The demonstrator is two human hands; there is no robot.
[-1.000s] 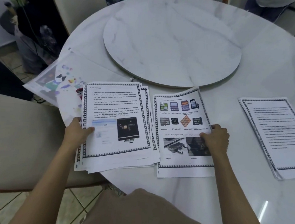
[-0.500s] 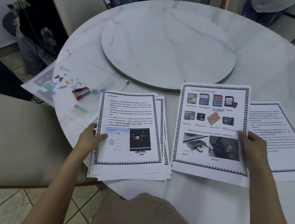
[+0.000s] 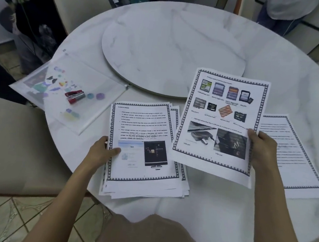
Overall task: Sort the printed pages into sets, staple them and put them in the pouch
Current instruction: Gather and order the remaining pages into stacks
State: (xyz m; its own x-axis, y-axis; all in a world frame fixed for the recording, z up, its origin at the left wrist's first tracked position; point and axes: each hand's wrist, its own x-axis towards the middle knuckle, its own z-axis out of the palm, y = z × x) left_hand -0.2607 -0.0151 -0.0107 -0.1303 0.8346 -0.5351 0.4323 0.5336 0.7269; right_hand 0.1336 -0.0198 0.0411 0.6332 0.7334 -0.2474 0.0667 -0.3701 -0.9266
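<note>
Pinching 1 picture page [image 3: 219, 116] by its edge just right of the stack [image 3: 141, 123], which the left hand [image 3: 102, 152] grips, the right hand [image 3: 264, 149] could let it droop and land askew on the text pile [image 3: 294, 152] beyond.

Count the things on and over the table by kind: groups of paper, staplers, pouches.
Groups of paper: 3 (stack under the left hand, page held by the right hand, pile at the right)
Stapler: 1
Pouch: 1
Total: 5

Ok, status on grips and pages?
Left grip pinches main stack. Right grip holds memory-card page, overlapping text pile. Stapler lies on pouch.
</note>
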